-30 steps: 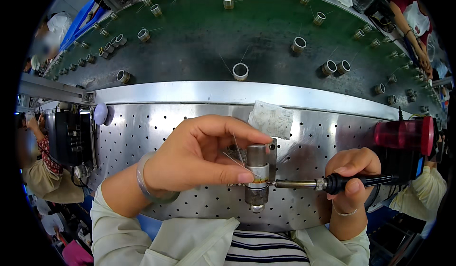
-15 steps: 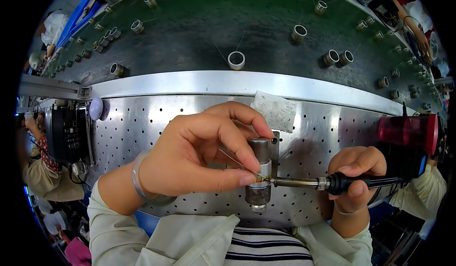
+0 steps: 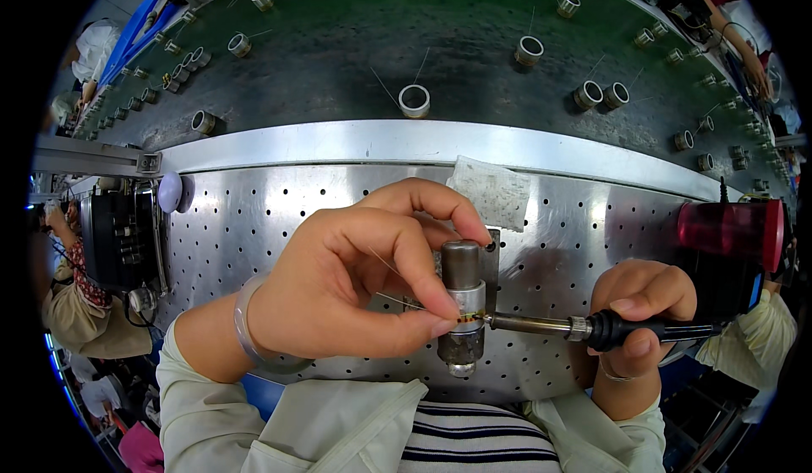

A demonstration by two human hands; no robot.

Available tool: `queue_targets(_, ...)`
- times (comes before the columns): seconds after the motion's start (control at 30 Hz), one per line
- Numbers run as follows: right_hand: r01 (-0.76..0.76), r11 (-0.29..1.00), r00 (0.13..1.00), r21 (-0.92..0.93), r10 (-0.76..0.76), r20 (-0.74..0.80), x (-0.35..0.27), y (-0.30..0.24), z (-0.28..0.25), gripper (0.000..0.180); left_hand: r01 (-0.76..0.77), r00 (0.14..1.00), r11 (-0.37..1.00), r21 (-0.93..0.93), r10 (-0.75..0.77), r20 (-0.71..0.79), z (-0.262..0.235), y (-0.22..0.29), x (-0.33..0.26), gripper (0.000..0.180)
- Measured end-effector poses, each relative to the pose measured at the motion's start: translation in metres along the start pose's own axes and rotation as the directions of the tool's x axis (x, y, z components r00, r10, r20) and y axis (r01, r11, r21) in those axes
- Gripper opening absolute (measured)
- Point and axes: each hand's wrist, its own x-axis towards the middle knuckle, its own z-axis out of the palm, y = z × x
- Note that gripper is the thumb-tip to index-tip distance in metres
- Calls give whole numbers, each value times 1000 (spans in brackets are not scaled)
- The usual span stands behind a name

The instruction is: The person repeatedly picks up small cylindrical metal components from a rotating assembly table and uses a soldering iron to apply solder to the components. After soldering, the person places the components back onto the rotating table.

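Perforated metal worktop (image 3: 245,228) fills the middle of the frame below a dark green surface (image 3: 330,76) dotted with small metal rings, the farthest too small to make out. At the left edge a black device (image 3: 106,240) sinks partly into shadow, with a lilac rounded object (image 3: 170,192) beside it. Left of centre, the left hand (image 3: 338,278) closes thumb and forefinger in a pinch on thin wire (image 3: 393,299); the fingertips hide where it meets the silver ring (image 3: 472,297). That ring sits just right of centre, around an upright metal cylinder (image 3: 461,262), its left side partly covered. From the right, the tip of a soldering iron (image 3: 533,324) reaches the ring's edge; whether they touch is hard to tell. The right hand (image 3: 643,300) curls firmly around its black handle, partly hiding it. Farther right stands a red translucent container (image 3: 719,229).
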Motion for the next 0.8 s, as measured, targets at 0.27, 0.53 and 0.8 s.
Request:
queue_targets(0.27, -2, 999, 1000, 36, 2, 9, -1, 1, -6, 28, -25, 1000, 999, 25, 25, 8, 0, -4, 1, 15)
queue_targets(0.53, 1, 1000, 1000, 12, -2, 28, 1, 1, -8, 28, -1, 1000, 1000, 9, 1, 0, 2, -4, 3, 16)
queue_targets(0.8, -8, 1000, 999, 10, 7, 33, 1, -2, -10, 27, 84, 996, 969, -231, -82, 16, 3, 4, 7, 39)
